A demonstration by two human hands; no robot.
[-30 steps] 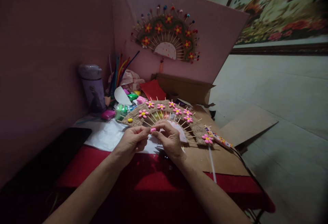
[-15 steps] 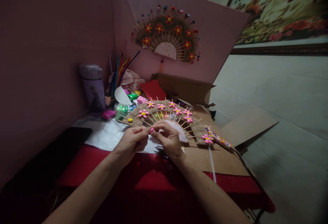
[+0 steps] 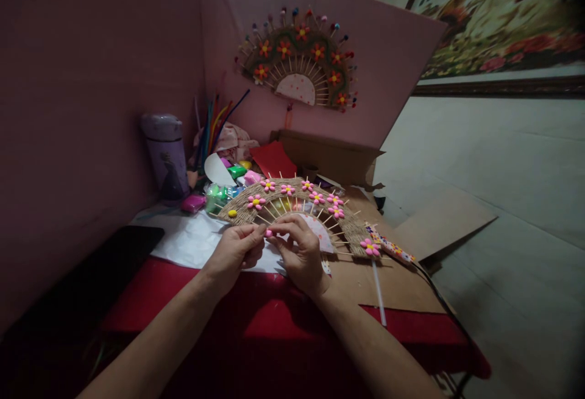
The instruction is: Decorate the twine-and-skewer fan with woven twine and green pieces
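Observation:
Between my fingertips is a small pink lump of modelling clay point(image 3: 269, 233). My left hand point(image 3: 237, 253) pinches it from the left with thumb and forefinger, its other fingers curled. From the right, my right hand point(image 3: 299, 253) closes thumb and fingertips around the same lump. Just behind both hands lies a fan of wooden sticks and woven twine point(image 3: 354, 228), partly covered by them. Pink clay flowers with yellow centres point(image 3: 256, 202) dot its band, and a lone yellow clay dot point(image 3: 233, 214) sits near its left end.
White paper point(image 3: 183, 237) and brown cardboard point(image 3: 388, 283) cover parts of the red table. A patterned glue gun point(image 3: 390, 247) with a cord lies right, a clear stick point(image 3: 378, 292) nearby. Clay packs point(image 3: 194, 203) and a purple tumbler point(image 3: 167, 161) stand left; a finished fan point(image 3: 297, 61) hangs behind.
The pink lump has shifted slightly left and down with my left fingertips. My right fingers have opened a little around it and moved slightly. The fan stays put.

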